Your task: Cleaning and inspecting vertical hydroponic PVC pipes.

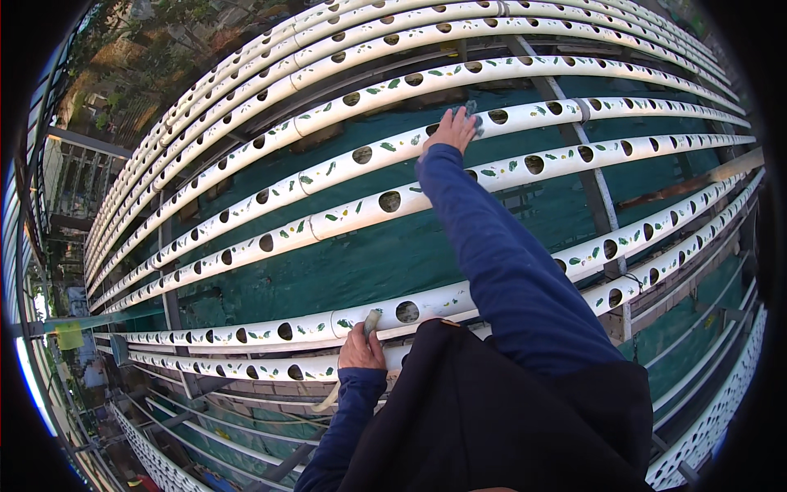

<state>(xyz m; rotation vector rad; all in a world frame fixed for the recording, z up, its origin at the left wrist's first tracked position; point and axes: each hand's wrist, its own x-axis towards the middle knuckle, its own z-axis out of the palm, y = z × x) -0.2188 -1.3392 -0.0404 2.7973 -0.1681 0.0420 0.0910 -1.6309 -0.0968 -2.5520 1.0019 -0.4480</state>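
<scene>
My right hand (452, 129) reaches far out over a white pipe (393, 150) with round holes and painted green leaf marks. Under and beyond its fingers is a crumpled grey-blue cloth (475, 120), pressed against the pipe; part of it is hidden by the hand. My left hand (361, 349) is low and close to my body, at the nearer white pipe (438, 300). Its fingers are closed round a pale, hose-like piece (372, 321), whose short end sticks up past the thumb. A beige length (327, 398) hangs below that hand, apparently part of the same piece.
More rows of holed white pipes (352, 61) run across the far side. Dark green water (311, 254) lies below them. A grey metal beam (602, 205) crosses under the pipes on the right. Thin rails (697, 344) and a perforated white panel (709, 414) stand lower right.
</scene>
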